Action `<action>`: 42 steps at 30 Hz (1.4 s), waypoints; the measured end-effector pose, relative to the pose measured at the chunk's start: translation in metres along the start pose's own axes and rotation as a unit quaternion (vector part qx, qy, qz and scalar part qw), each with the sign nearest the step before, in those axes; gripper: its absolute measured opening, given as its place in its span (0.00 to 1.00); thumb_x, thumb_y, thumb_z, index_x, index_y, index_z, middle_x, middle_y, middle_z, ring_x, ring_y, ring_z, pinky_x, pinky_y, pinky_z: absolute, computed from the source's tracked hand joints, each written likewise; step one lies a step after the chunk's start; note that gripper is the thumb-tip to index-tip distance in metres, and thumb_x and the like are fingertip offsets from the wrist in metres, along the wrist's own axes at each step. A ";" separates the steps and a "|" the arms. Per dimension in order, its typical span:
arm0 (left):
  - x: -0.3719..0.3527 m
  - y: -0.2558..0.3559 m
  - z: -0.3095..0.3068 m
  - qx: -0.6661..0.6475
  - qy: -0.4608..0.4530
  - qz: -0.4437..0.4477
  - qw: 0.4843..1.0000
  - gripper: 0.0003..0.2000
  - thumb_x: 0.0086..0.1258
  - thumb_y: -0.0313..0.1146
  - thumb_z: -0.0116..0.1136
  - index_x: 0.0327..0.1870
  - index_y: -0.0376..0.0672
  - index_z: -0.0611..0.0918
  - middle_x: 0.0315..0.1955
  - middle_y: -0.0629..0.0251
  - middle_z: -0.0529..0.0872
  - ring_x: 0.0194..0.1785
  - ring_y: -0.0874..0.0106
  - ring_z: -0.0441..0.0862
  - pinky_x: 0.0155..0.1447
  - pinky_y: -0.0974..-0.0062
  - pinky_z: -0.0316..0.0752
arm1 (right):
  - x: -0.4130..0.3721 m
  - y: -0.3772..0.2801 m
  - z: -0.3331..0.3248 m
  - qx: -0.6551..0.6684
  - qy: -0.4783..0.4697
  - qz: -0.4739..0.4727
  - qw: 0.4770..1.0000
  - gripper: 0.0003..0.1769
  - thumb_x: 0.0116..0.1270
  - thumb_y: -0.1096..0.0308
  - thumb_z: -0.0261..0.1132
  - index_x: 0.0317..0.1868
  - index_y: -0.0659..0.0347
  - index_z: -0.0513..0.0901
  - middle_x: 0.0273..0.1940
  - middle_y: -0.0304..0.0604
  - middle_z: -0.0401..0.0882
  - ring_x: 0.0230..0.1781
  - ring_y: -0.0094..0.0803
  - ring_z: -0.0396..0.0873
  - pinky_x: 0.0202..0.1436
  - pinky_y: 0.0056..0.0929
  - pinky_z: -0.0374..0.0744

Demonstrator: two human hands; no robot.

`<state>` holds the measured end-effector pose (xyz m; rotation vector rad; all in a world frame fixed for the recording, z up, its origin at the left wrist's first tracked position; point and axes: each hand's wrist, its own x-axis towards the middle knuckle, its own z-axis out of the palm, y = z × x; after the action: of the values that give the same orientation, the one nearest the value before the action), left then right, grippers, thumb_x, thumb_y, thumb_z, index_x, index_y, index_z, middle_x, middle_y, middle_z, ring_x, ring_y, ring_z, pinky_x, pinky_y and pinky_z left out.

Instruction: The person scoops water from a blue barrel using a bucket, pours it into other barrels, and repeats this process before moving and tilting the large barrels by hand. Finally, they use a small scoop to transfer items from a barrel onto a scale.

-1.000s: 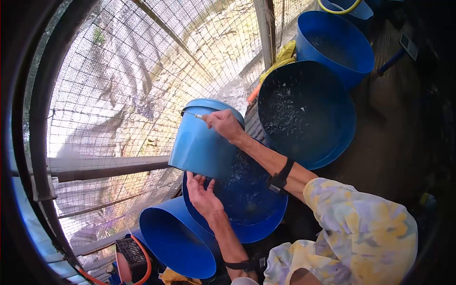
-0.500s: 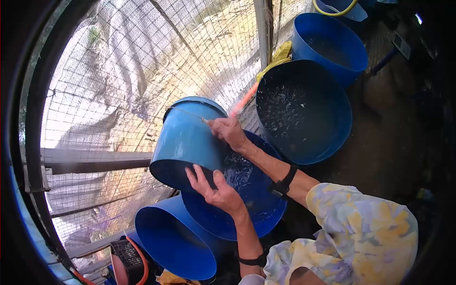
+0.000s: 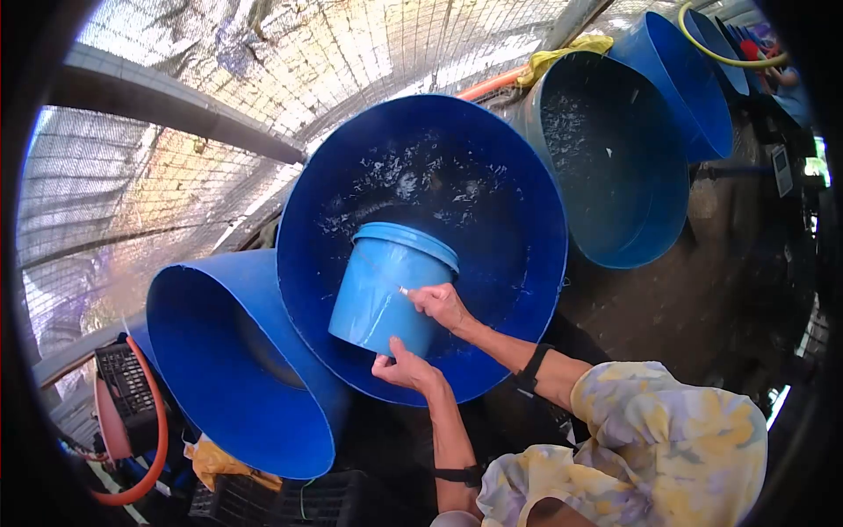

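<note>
A tilted, light-blue plastic bucket (image 3: pixel 382 294) lies just beyond my hands; my right hand (image 3: pixel 441 306) clenches its handle (image 3: pixel 404 291), my half-open left hand (image 3: pixel 407 367), partly hidden, supports its base.

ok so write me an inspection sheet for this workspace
surface: dark floor, partly shadowed
things in hand: light blue bucket, tilted above large blue tub holding water
clutter: black crates, orange-yellow cloth
hands: right hand grips bucket's handle; left hand at its lower edge
cables: nothing seen; orange hose, yellow hose
surroundings: mesh wall, more tubs, person partly visible
</note>
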<state>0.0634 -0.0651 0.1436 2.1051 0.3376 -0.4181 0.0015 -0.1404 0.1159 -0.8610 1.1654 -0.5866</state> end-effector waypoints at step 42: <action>0.038 -0.098 -0.092 0.444 -0.283 0.415 0.742 0.10 0.59 0.32 0.56 0.38 0.36 0.80 0.35 0.55 0.81 0.44 0.55 0.77 0.50 0.61 0.68 | 0.269 0.082 -0.195 -0.748 -0.154 0.144 0.629 0.23 0.61 0.64 0.56 0.58 0.55 0.73 0.60 0.50 0.70 0.60 0.41 0.70 0.59 0.39 0.70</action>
<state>0.0745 0.0673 0.1007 2.5559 -1.3831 -0.7123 -0.1031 -0.3586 -0.1263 -1.9897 1.2756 1.0454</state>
